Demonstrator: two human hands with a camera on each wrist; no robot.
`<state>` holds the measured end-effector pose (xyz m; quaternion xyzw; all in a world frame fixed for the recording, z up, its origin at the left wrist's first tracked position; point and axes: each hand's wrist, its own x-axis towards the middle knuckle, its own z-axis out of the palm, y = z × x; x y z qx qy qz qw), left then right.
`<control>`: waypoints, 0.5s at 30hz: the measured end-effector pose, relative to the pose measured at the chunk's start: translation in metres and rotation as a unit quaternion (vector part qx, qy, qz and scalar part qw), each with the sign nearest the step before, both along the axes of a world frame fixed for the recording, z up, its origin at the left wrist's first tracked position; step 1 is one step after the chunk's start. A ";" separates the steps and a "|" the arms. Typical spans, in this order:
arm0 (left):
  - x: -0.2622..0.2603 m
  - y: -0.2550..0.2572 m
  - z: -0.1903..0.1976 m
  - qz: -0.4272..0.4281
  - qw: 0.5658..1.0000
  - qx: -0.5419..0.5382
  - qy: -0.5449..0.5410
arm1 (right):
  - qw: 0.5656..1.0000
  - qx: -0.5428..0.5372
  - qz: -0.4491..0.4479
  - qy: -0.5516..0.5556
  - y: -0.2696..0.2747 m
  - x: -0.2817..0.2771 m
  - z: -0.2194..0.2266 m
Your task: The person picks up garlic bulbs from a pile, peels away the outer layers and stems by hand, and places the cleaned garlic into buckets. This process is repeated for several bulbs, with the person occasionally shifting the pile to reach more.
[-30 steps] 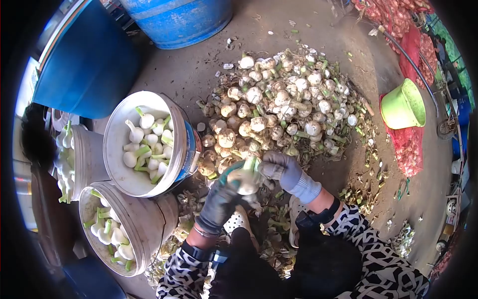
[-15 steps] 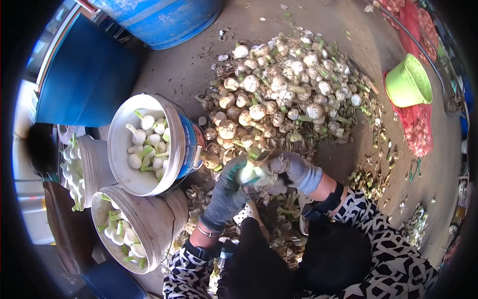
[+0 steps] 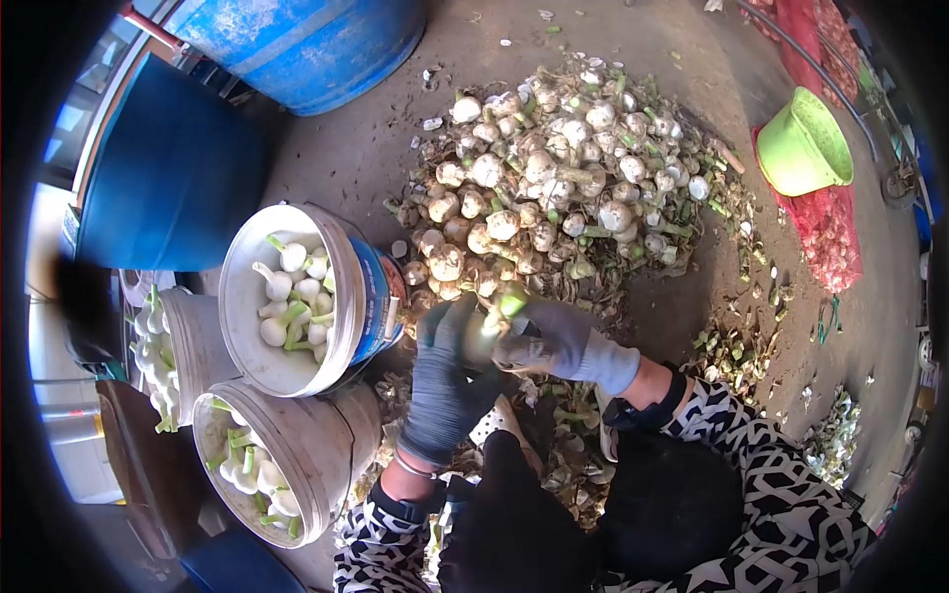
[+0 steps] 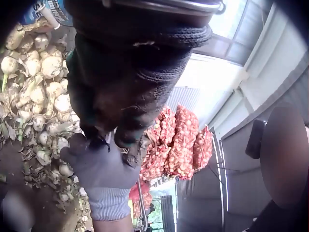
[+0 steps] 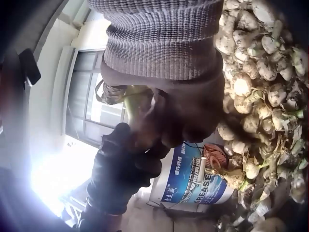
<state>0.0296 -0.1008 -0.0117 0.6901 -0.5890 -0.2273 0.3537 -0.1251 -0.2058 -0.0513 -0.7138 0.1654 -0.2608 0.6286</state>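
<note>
In the head view my left hand (image 3: 447, 371), in a dark grey glove, grips a garlic bulb (image 3: 481, 343) whose cut green stem (image 3: 511, 299) points up. My right hand (image 3: 578, 346), in a lighter grey glove, has curled fingers against the bulb's right side, with brownish skin at the fingertips. Much of the bulb is blurred and hidden by the gloves. The right wrist view shows the pale green stem (image 5: 137, 101) between the two hands. Just beyond the hands lies a large heap of unpeeled garlic (image 3: 554, 188).
On the left stand a white bucket (image 3: 341, 222) and a tilted one (image 3: 331, 445), both holding peeled garlic. Blue barrels (image 3: 168, 168) stand behind them. A lime-green bucket (image 3: 806, 148) sits on a red mesh sack (image 3: 830, 237) at right. Peelings (image 3: 573, 465) litter the floor around the feet.
The left hand has turned around the bulb, its back now facing up. The right hand stays against the bulb's right side. The head view has shifted slightly.
</note>
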 end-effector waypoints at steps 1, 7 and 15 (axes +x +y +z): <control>0.000 0.001 0.000 -0.015 0.997 -0.002 -0.072 | 0.996 -0.016 -0.058 0.064 0.005 0.002 0.006; 0.001 0.002 0.000 0.003 0.994 -0.067 -0.092 | 0.986 -0.037 -0.102 0.122 0.008 0.007 -0.005; 0.028 0.014 -0.026 -0.003 0.710 0.133 0.692 | 0.970 0.233 0.063 0.000 -0.007 -0.012 -0.015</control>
